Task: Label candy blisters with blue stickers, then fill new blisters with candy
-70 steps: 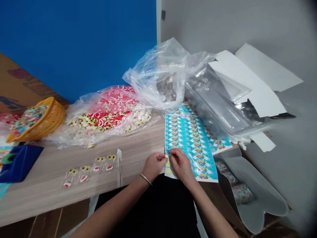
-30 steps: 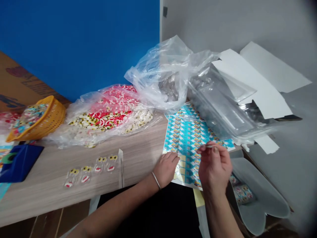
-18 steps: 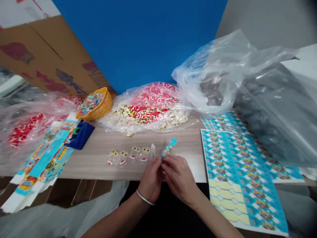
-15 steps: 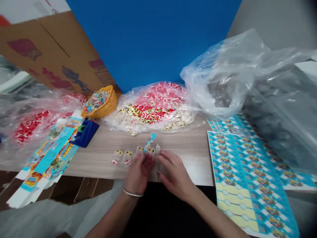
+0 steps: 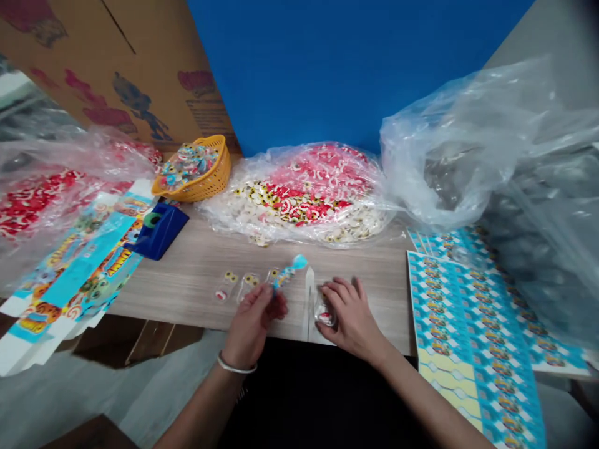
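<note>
Up comes the left hand, now pinching a blue printed label strip closed between its fingers, while the right hand cups a clear packet on the counter, grip hard to call. Just left of the hands sit more clear packets; farther out, a bulging plastic bag of red-and-yellow sweets lies ahead, blue printed sheets to the right.

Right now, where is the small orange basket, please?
In the head view, the orange basket sits at the back left of the wooden table, behind the blue box and left of the clear plastic bag of red and white pieces.
</note>
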Demonstrator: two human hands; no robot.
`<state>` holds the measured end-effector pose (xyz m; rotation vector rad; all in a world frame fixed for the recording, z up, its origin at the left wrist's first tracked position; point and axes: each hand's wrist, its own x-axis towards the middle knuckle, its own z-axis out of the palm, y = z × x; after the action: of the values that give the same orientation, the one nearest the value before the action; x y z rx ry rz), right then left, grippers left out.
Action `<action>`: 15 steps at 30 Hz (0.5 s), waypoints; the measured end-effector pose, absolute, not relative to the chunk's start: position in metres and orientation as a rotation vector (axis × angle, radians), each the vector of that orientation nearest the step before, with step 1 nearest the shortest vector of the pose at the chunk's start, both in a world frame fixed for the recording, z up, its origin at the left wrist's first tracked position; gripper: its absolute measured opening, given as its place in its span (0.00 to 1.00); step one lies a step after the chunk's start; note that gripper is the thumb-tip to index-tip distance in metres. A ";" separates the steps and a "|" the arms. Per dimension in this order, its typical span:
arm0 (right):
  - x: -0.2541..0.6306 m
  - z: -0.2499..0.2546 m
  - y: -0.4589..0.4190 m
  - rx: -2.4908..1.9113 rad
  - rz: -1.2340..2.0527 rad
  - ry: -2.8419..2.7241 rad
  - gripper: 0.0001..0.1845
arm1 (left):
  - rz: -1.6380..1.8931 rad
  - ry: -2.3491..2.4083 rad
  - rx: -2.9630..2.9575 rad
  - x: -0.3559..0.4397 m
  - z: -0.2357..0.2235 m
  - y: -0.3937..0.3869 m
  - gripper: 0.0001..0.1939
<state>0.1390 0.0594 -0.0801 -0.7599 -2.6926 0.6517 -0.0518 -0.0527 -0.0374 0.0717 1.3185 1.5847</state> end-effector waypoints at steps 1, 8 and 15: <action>0.153 -0.079 0.060 -0.782 0.655 -2.677 0.35 | 1.500 1.267 0.134 -0.043 -0.040 -0.048 0.14; 0.222 -0.059 0.079 -1.162 1.137 -2.053 0.18 | 1.036 1.150 0.542 -0.008 -0.045 -0.019 0.19; 0.209 -0.052 0.049 -1.232 1.621 -1.774 0.11 | 0.673 1.369 0.906 0.000 -0.042 -0.009 0.20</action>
<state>0.2090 0.0490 -0.0522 -1.2321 -1.7744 1.6210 -0.0002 -0.0093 -0.0419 0.9055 1.3687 0.6727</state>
